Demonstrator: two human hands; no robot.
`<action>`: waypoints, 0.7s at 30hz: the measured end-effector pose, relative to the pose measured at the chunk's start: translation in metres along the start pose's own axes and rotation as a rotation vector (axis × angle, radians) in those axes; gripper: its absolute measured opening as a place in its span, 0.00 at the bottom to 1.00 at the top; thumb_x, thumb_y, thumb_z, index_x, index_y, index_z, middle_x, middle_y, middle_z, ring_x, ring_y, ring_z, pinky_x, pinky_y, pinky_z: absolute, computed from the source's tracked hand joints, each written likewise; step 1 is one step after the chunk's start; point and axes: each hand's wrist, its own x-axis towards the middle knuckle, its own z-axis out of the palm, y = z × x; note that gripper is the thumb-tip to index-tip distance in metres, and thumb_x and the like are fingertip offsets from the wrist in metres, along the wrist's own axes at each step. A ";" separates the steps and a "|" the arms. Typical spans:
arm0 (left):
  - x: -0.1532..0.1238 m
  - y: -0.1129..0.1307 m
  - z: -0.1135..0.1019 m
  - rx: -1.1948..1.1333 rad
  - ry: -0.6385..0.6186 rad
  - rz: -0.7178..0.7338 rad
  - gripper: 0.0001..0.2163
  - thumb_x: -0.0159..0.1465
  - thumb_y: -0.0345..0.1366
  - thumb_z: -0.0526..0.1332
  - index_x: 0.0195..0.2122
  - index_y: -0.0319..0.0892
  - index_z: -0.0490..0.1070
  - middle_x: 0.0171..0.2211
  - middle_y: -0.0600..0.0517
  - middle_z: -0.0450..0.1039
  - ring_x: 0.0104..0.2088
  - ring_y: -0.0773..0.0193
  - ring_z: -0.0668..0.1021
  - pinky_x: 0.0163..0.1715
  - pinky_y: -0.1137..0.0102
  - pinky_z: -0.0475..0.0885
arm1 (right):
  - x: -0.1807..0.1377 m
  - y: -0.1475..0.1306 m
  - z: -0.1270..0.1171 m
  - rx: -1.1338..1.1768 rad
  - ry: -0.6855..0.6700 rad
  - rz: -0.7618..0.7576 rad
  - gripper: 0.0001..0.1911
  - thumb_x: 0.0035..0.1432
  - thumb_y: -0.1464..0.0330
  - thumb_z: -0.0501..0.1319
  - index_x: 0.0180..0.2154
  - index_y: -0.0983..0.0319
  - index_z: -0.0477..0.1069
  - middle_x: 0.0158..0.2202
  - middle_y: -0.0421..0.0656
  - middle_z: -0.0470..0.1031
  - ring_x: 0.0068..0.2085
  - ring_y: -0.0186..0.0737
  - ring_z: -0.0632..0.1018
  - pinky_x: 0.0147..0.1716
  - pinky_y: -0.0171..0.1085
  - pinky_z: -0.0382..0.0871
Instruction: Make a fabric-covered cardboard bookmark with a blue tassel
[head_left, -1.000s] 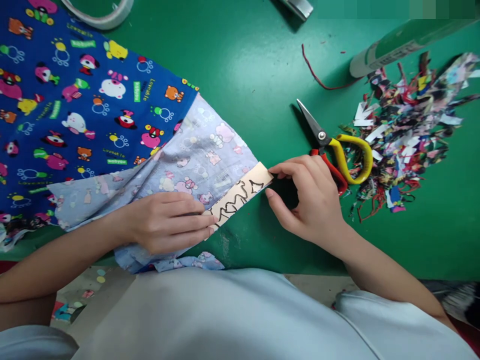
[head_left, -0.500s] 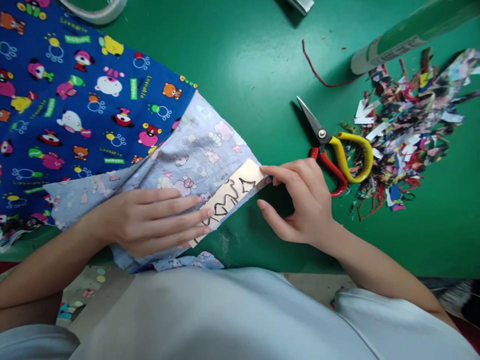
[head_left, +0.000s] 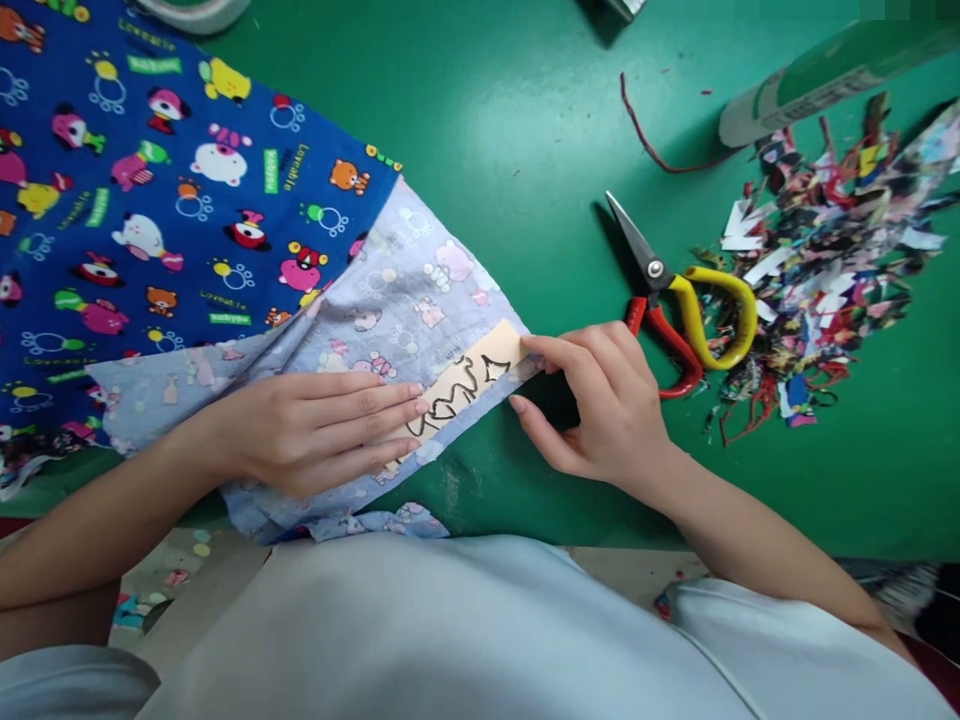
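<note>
A blue cotton cloth (head_left: 247, 205) printed with cartoon animals lies on the table, its paler reverse side (head_left: 409, 270) turned up towards my body. On that pale part rests a cream card strip (head_left: 469, 385) with black handwritten marks, slanting along the cloth's edge with a narrow margin of fabric below it. My left hand (head_left: 315, 425) lies flat with fingers stretched over the strip's lower end and the cloth. At the strip's upper right end, my right hand (head_left: 600, 405) touches the corner with its index fingertip; the thumb stands apart from it, near the cloth edge.
Scissors (head_left: 656, 280) with yellow and red handles lie on the green table (head_left: 480, 110), right of my right hand. Beyond them are a heap of fabric scraps (head_left: 832, 270), a green-and-white cylinder (head_left: 810, 90) and a red cord (head_left: 637, 130). A tape roll (head_left: 206, 15) sits at top left.
The card strip has shifted slightly up from the cloth edge, so more fabric margin shows below it. My left hand's fingers have drawn closer together. The right hand stays at the corner.
</note>
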 end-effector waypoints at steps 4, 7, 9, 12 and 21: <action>0.000 0.000 0.001 -0.020 0.003 -0.003 0.11 0.67 0.35 0.62 0.49 0.39 0.76 0.54 0.46 0.77 0.56 0.58 0.78 0.52 0.66 0.78 | -0.001 0.000 0.001 0.016 0.011 0.006 0.19 0.59 0.66 0.62 0.50 0.64 0.63 0.33 0.45 0.72 0.34 0.42 0.70 0.35 0.42 0.66; 0.000 0.000 0.003 -0.031 0.014 -0.007 0.11 0.67 0.34 0.62 0.49 0.39 0.76 0.53 0.46 0.77 0.55 0.57 0.78 0.52 0.65 0.79 | -0.001 0.001 0.002 -0.004 0.002 0.000 0.19 0.59 0.65 0.61 0.51 0.62 0.62 0.34 0.45 0.72 0.34 0.43 0.71 0.34 0.42 0.65; 0.000 0.000 0.004 -0.037 0.018 -0.010 0.11 0.67 0.35 0.62 0.50 0.39 0.75 0.53 0.46 0.77 0.55 0.57 0.78 0.51 0.64 0.79 | -0.001 0.002 0.002 -0.015 -0.001 -0.007 0.19 0.59 0.66 0.61 0.51 0.63 0.62 0.35 0.46 0.72 0.35 0.43 0.71 0.34 0.42 0.65; -0.001 0.000 0.005 -0.044 0.015 -0.023 0.11 0.67 0.35 0.63 0.50 0.40 0.75 0.54 0.47 0.77 0.55 0.58 0.78 0.51 0.65 0.79 | -0.001 0.002 0.003 -0.043 -0.003 -0.022 0.19 0.59 0.65 0.62 0.50 0.64 0.63 0.35 0.47 0.72 0.34 0.44 0.70 0.34 0.43 0.66; -0.001 -0.001 0.006 -0.085 0.002 -0.082 0.10 0.68 0.36 0.63 0.49 0.44 0.76 0.54 0.51 0.77 0.55 0.63 0.78 0.57 0.66 0.76 | -0.002 0.002 0.003 -0.085 -0.020 -0.029 0.18 0.60 0.64 0.61 0.49 0.66 0.64 0.35 0.48 0.72 0.35 0.45 0.70 0.35 0.43 0.66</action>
